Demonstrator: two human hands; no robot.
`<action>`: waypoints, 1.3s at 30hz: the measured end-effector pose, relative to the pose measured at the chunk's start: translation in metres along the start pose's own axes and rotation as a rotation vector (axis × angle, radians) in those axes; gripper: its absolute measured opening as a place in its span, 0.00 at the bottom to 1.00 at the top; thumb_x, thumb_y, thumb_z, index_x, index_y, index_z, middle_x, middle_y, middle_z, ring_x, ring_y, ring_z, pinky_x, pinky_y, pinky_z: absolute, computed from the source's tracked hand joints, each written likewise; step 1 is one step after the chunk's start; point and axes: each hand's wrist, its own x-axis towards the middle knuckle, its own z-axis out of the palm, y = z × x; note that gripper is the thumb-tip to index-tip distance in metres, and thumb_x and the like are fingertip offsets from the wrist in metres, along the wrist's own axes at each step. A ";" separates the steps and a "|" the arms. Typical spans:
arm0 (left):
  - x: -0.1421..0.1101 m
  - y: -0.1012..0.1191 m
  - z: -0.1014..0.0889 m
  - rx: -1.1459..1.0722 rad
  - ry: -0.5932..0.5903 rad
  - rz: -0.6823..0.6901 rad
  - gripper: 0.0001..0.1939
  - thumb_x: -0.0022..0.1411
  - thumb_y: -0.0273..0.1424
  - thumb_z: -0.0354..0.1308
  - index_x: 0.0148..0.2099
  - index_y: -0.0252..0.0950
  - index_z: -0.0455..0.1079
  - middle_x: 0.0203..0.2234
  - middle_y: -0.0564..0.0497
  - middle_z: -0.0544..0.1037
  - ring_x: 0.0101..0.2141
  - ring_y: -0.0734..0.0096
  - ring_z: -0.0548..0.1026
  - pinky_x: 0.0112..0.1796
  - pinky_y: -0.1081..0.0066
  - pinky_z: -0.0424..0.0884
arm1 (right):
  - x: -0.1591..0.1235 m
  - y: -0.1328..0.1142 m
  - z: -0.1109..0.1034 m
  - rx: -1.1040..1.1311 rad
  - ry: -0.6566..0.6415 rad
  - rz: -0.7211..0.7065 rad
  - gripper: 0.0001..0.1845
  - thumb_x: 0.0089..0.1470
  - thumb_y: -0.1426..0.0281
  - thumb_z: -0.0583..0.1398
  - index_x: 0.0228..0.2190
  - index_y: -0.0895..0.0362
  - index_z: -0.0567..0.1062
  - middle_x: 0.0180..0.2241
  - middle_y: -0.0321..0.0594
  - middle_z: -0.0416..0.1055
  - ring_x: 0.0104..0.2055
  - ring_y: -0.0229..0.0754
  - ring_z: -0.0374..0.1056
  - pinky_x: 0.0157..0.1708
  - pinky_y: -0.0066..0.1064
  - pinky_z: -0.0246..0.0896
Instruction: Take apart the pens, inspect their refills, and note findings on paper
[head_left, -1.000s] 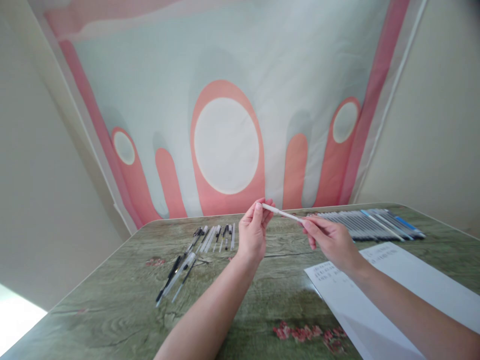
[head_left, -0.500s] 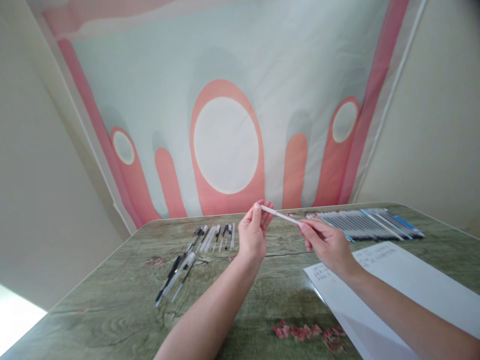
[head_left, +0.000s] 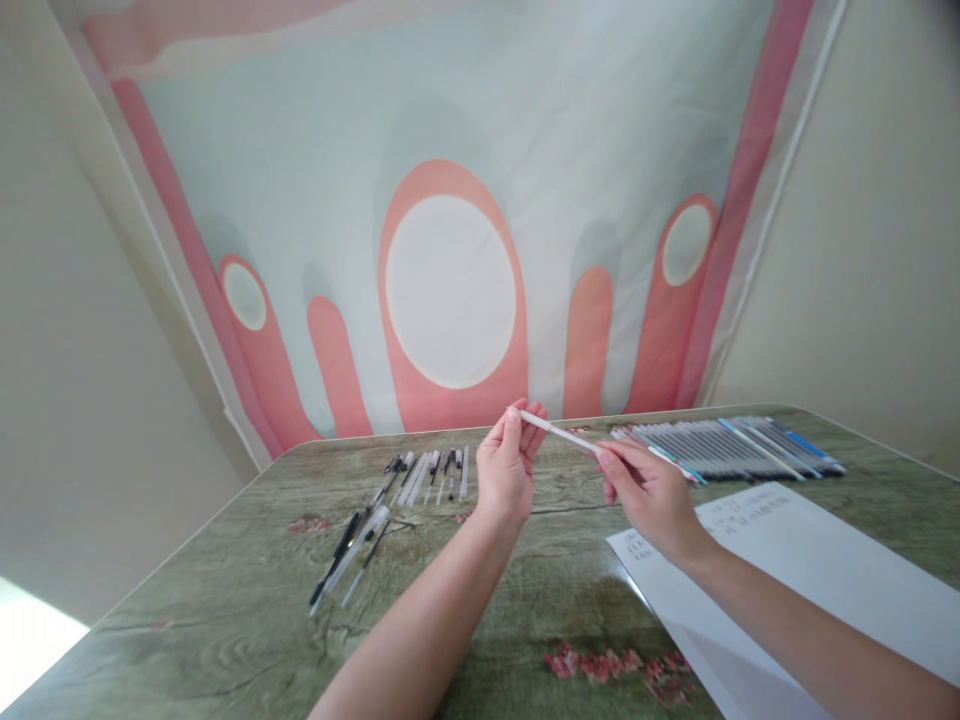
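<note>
Above the table, my two hands hold a slim white pen (head_left: 556, 430) between them. It is thicker near the left end and thinner towards the right, like a refill partly in a barrel. My left hand (head_left: 508, 465) pinches the thick end between thumb and fingers, palm turned up. At the thin end, my right hand (head_left: 649, 490) grips with thumb and fingertips, which hide that tip. Loose pen parts (head_left: 364, 540), black, white and clear, lie left of my left hand. More barrels and refills (head_left: 427, 475) stand in a short row behind them.
A long row of grey pens (head_left: 720, 448), with a few blue and white ones, lies at the back right. A written sheet of white paper (head_left: 795, 580) rests under my right forearm. The wood-patterned table (head_left: 225, 600) meets a printed backdrop (head_left: 345, 190).
My right hand has moved very slightly left towards my left hand, its fingers shifting a little on the pen. My left hand keeps its place and grip.
</note>
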 end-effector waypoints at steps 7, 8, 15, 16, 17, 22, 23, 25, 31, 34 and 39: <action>-0.013 -0.013 0.004 0.059 -0.143 -0.128 0.13 0.53 0.34 0.57 0.41 0.35 0.67 0.45 0.45 0.70 0.45 0.62 0.69 0.46 0.63 0.62 | 0.002 -0.004 -0.002 -0.130 -0.026 -0.123 0.12 0.54 0.66 0.52 0.35 0.58 0.71 0.23 0.37 0.64 0.24 0.36 0.63 0.30 0.29 0.60; -0.012 -0.015 0.002 0.048 -0.149 -0.154 0.12 0.53 0.34 0.57 0.39 0.34 0.68 0.44 0.45 0.71 0.44 0.63 0.69 0.45 0.64 0.64 | 0.002 -0.004 -0.003 -0.144 -0.027 -0.138 0.12 0.54 0.66 0.52 0.35 0.58 0.72 0.24 0.37 0.64 0.24 0.36 0.63 0.31 0.30 0.60; -0.004 -0.033 -0.020 0.003 -0.104 -0.444 0.16 0.54 0.39 0.55 0.43 0.35 0.66 0.35 0.47 0.75 0.30 0.74 0.74 0.30 0.76 0.70 | 0.005 0.008 -0.008 -0.152 -0.111 -0.163 0.15 0.54 0.65 0.52 0.42 0.55 0.70 0.28 0.38 0.66 0.23 0.35 0.63 0.27 0.29 0.60; -0.003 -0.035 -0.023 0.005 -0.097 -0.453 0.17 0.54 0.39 0.55 0.44 0.36 0.66 0.35 0.47 0.75 0.30 0.75 0.74 0.30 0.77 0.70 | 0.005 0.013 -0.007 -0.135 -0.123 -0.140 0.16 0.54 0.64 0.52 0.42 0.55 0.70 0.27 0.38 0.66 0.21 0.34 0.62 0.24 0.28 0.60; -0.002 -0.038 -0.026 0.008 -0.096 -0.456 0.17 0.54 0.39 0.55 0.44 0.36 0.65 0.36 0.46 0.75 0.31 0.74 0.74 0.29 0.77 0.70 | 0.005 0.019 -0.006 -0.112 -0.136 -0.110 0.16 0.54 0.64 0.52 0.43 0.55 0.70 0.27 0.37 0.66 0.20 0.33 0.61 0.22 0.28 0.59; 0.002 -0.057 -0.042 0.041 -0.084 -0.454 0.17 0.54 0.40 0.54 0.43 0.35 0.64 0.38 0.43 0.74 0.33 0.71 0.75 0.29 0.77 0.71 | -0.001 0.050 0.004 0.066 -0.137 0.089 0.17 0.49 0.59 0.55 0.39 0.56 0.66 0.23 0.35 0.67 0.17 0.35 0.64 0.18 0.27 0.60; 0.003 -0.061 -0.045 0.043 -0.068 -0.457 0.17 0.54 0.39 0.54 0.43 0.34 0.64 0.38 0.43 0.74 0.33 0.72 0.75 0.29 0.77 0.71 | -0.003 0.055 0.006 0.088 -0.125 0.113 0.16 0.48 0.58 0.56 0.35 0.57 0.66 0.21 0.34 0.66 0.17 0.35 0.65 0.18 0.26 0.60; 0.004 -0.068 -0.051 0.030 -0.046 -0.462 0.16 0.55 0.39 0.54 0.42 0.34 0.64 0.39 0.43 0.74 0.33 0.72 0.74 0.30 0.77 0.71 | -0.005 0.063 0.009 0.121 -0.105 0.142 0.16 0.47 0.57 0.57 0.30 0.57 0.65 0.18 0.33 0.66 0.17 0.36 0.65 0.18 0.27 0.61; 0.004 -0.076 -0.058 -0.011 -0.063 -0.490 0.13 0.55 0.38 0.53 0.40 0.35 0.64 0.39 0.44 0.74 0.34 0.70 0.74 0.33 0.74 0.71 | -0.008 0.072 0.014 0.156 -0.091 0.199 0.16 0.45 0.57 0.58 0.29 0.57 0.64 0.15 0.33 0.67 0.16 0.37 0.66 0.19 0.27 0.61; 0.005 -0.075 -0.058 -0.007 -0.106 -0.517 0.13 0.56 0.38 0.52 0.40 0.36 0.63 0.38 0.44 0.74 0.34 0.70 0.75 0.32 0.73 0.71 | -0.008 0.073 0.015 0.166 -0.093 0.222 0.15 0.45 0.58 0.59 0.28 0.57 0.64 0.15 0.32 0.67 0.16 0.37 0.66 0.18 0.27 0.61; 0.006 -0.077 -0.060 0.009 -0.151 -0.537 0.12 0.57 0.38 0.51 0.39 0.35 0.61 0.38 0.42 0.74 0.36 0.67 0.74 0.31 0.72 0.71 | -0.008 0.073 0.015 0.172 -0.093 0.250 0.15 0.45 0.58 0.58 0.27 0.57 0.64 0.15 0.33 0.68 0.15 0.36 0.65 0.18 0.27 0.61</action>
